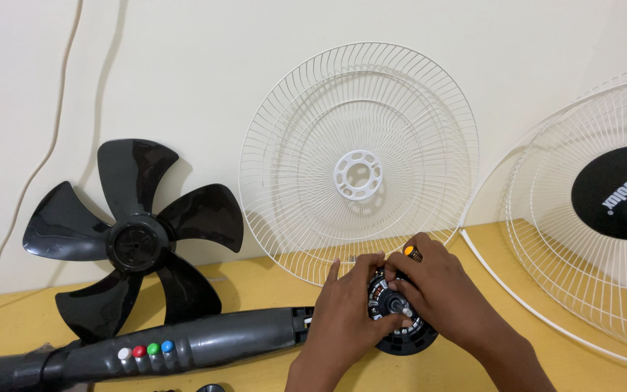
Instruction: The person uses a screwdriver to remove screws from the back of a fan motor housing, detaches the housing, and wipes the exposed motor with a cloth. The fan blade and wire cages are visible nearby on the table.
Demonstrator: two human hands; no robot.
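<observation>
- Head view: our left hand [344, 313] and right hand [429, 279] both grasp the round black fan motor [399, 323], lower centre of the frame, on the yellow wooden table [255, 272].
- Upper centre, a white wire fan guard [306, 138] leans on the wall; a black five-bladed fan propeller [136, 236] stands left.

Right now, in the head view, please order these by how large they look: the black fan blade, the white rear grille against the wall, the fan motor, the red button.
1. white rear grille
2. black fan blade
3. fan motor, partly hidden by both hands
4. red button

Bright, even light (soft shadows)
</observation>
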